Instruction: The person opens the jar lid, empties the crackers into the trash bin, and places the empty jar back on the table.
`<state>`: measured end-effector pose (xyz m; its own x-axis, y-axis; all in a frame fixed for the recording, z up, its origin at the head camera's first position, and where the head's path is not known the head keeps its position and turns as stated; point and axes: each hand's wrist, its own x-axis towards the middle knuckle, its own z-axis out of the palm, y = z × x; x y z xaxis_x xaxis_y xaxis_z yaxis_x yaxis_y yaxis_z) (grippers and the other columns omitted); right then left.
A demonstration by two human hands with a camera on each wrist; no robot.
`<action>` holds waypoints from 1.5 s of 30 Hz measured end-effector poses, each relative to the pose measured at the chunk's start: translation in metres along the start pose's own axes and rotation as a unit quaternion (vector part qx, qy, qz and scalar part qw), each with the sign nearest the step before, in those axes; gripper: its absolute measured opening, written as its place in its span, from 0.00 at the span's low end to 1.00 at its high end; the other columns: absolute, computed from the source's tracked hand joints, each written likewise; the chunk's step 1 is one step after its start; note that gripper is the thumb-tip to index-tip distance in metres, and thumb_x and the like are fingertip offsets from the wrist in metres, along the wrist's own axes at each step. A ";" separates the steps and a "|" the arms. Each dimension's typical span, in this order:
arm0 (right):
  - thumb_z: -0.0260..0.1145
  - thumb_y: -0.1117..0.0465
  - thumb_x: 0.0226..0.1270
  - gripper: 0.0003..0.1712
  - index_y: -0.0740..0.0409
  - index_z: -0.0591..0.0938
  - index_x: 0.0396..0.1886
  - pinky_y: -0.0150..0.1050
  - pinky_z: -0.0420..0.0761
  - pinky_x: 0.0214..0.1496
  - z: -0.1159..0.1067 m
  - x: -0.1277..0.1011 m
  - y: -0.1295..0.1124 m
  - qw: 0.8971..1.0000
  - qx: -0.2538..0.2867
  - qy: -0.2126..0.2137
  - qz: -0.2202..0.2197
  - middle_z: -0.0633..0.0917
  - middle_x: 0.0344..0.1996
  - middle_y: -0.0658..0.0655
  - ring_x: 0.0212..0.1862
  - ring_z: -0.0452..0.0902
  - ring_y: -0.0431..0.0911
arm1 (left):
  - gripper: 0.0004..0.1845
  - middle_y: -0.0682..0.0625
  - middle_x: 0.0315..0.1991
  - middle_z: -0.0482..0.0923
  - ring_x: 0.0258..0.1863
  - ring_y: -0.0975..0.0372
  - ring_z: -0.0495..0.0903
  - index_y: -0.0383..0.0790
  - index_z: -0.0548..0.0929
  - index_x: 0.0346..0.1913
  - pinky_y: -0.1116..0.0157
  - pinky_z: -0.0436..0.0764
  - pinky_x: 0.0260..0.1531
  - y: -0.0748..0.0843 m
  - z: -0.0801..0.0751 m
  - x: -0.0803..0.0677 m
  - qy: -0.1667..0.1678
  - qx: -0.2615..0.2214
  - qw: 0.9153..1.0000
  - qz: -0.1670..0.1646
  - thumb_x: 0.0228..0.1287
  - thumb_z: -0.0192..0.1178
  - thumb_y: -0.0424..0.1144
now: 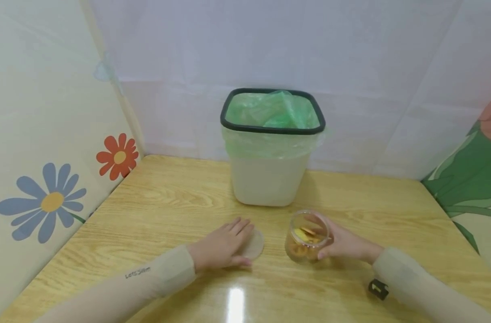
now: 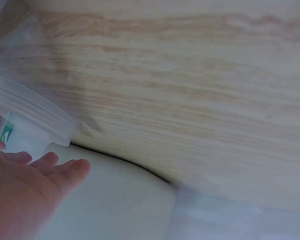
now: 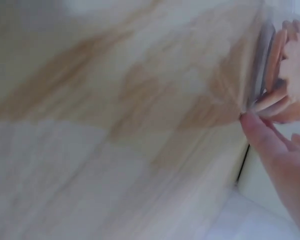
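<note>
My right hand (image 1: 342, 240) grips a clear jar (image 1: 295, 251) from its right side, with fingers behind and thumb in front. Inside the open-topped jar are several orange and yellow biscuit-like pieces (image 1: 302, 235). The right wrist view shows a fingertip against the jar's edge and the pieces (image 3: 295, 65) within. To the left, my left hand (image 1: 223, 246) lies over a round translucent lid (image 1: 255, 246) on the table, fingers extended and partly covering it. The lid (image 2: 32, 110) also shows in the left wrist view, beyond the fingers; exact contact is hard to tell there.
Behind the jar stands a white bin (image 1: 269, 179) with a black rim and a green plastic liner (image 1: 286, 107). The wood-grain table (image 1: 181, 193) meets a pale cloth backdrop. A small black object (image 1: 378, 289) is beside the right sleeve.
</note>
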<state>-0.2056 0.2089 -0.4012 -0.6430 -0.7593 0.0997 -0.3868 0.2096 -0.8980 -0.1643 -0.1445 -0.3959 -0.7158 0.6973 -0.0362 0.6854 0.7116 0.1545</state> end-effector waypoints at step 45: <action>0.64 0.72 0.64 0.43 0.67 0.52 0.74 0.36 0.78 0.52 -0.020 -0.037 -0.048 0.993 0.003 0.116 0.038 0.59 0.67 0.75 0.65 0.63 0.61 | 0.30 0.35 0.69 0.64 0.68 0.43 0.62 0.31 0.64 0.70 0.45 0.61 0.66 -0.014 -0.027 -0.022 0.111 -0.180 0.972 -0.101 0.73 0.54 0.44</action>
<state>-0.1765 0.2399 -0.3534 -0.8054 -0.5791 0.1264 -0.3276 0.2572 -0.9092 -0.1612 -0.1723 -0.3702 -0.8699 0.4817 0.1058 0.4647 0.7287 0.5030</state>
